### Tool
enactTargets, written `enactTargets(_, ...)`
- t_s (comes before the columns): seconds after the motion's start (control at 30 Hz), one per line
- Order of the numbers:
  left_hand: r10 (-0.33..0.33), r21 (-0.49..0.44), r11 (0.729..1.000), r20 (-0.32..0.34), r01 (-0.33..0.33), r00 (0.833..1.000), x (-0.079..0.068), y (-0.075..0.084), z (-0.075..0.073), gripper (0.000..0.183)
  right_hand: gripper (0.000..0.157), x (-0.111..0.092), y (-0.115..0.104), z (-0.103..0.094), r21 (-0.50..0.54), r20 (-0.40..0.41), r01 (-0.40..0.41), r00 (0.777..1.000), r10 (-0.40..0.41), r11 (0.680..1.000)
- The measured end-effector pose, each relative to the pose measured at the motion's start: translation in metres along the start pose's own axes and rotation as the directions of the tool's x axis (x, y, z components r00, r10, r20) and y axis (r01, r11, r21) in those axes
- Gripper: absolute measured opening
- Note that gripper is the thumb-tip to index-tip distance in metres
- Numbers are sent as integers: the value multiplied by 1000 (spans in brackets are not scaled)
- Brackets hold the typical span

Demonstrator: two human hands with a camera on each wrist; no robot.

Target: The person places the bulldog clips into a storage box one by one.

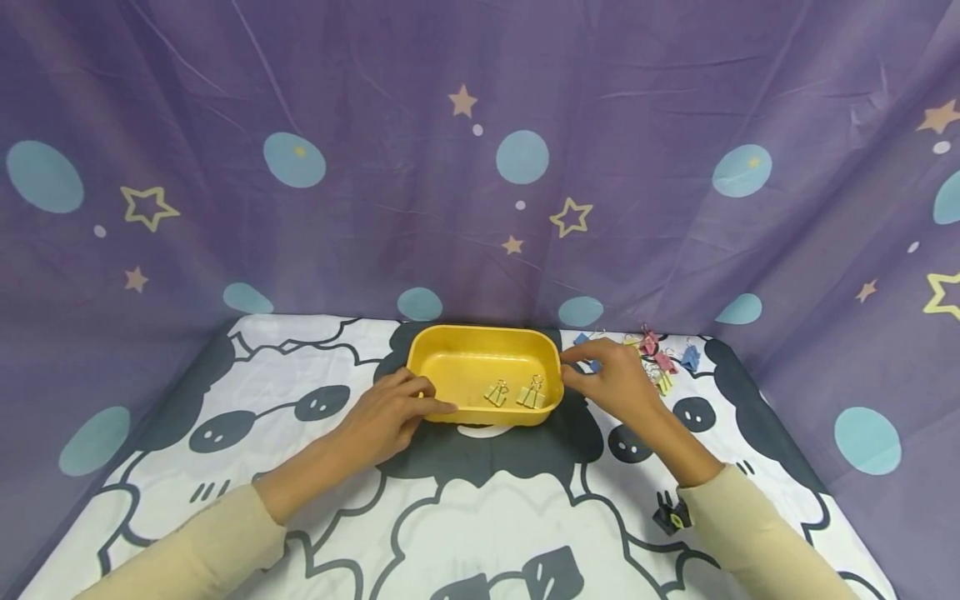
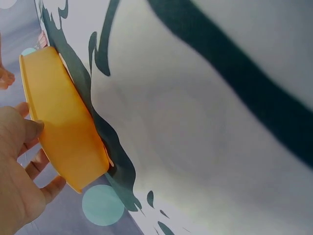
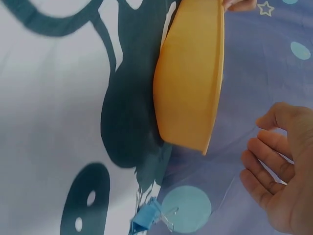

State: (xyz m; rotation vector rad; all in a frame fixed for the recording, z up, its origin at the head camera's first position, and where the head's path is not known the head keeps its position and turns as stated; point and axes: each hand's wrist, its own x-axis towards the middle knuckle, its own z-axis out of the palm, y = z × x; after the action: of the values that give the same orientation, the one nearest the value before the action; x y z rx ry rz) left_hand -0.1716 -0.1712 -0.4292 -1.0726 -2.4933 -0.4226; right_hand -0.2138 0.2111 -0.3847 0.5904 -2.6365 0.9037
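A yellow plastic tray (image 1: 480,333) stands near the back of the table, with two pale yellow binder clips (image 1: 532,393) lying in its front right part. My left hand (image 1: 390,412) grips the tray's front left corner, its thumb over the front rim. In the left wrist view, the left hand's fingers (image 2: 36,164) spread along the tray's rim. My right hand (image 1: 618,379) is at the tray's right end. Seen from the right wrist, its loosely bent fingers (image 3: 264,156) hold nothing and stand a little apart from the tray (image 3: 190,73).
Several blue, pink and yellow binder clips (image 1: 665,362) lie in a loose group at the back right, behind the right hand. A small black item (image 1: 671,512) lies beside the right sleeve. A purple curtain (image 1: 480,250) rises behind the sheep-patterned cloth (image 1: 487,517).
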Motion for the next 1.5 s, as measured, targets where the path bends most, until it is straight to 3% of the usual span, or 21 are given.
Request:
enactTargets(0.3, -5, 1, 1000, 5, 5, 1000, 0, 1, -1, 51, 23, -7, 14, -14, -3, 20, -52, 998, 52, 999)
enactTargets(0.63, 1, 5, 1000, 4, -1, 1000, 0, 1, -2, 51, 24, -10, 32, -19, -44, -6, -51, 999, 50, 998)
enactTargets(0.97, -6, 1, 1000, 5, 6, 1000, 1, 1, -3, 51, 31, -7, 50, -19, -101, 44, -177, 982, 182, 979)
enactTargets(1.23, -10, 0, 1000, 7, 10, 1000, 0, 1, -2, 51, 38, -7, 65, -6, -141, 78, -233, 966, 245, 962)
enactTargets(1.5, -2, -3, 1000, 1, 2, 1000, 1, 1, -1, 51, 21, -7, 71, 3, -136, 102, -275, 952, 289, 952)
